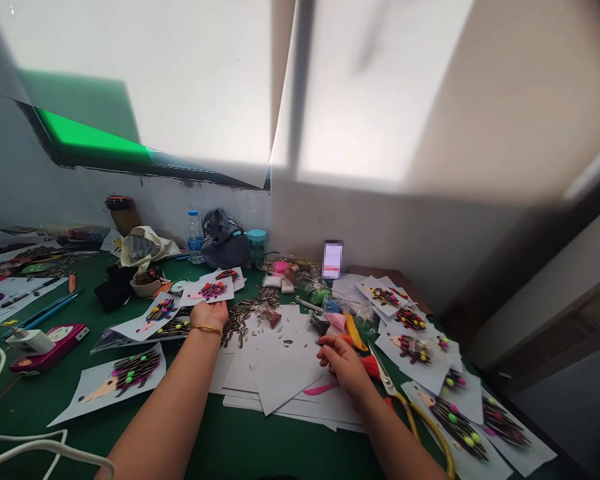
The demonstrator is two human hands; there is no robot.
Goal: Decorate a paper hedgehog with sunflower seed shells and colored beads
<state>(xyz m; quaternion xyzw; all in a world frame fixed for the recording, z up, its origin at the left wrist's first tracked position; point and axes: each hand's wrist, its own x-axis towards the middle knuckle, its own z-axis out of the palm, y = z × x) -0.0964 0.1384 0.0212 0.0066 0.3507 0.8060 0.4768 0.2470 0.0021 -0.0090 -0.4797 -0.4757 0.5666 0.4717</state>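
Note:
My left hand (211, 315) reaches forward, palm up, with its fingers under a white card (193, 292) that bears a hedgehog of sunflower seeds and coloured balls. It grips the card near its front edge, beside other hedgehog cards. Over the right side of the paper stack, my right hand (344, 363) is curled, thumb and fingers close together. A small dark tip shows at its fingers, too small to name. Blank white sheets (280, 380) lie between my arms, with loose sunflower seeds (237, 320) scattered at their far end. A pink strip lies on the sheets.
Yellow-handled scissors (387, 380) lie beside my right forearm. Finished hedgehog cards (453, 427) overlap at the right. Bags of coloured clay (337, 320) sit behind my right hand. A phone (333, 260) leans on the wall. A pink power bank (47, 350) with white cables is at left.

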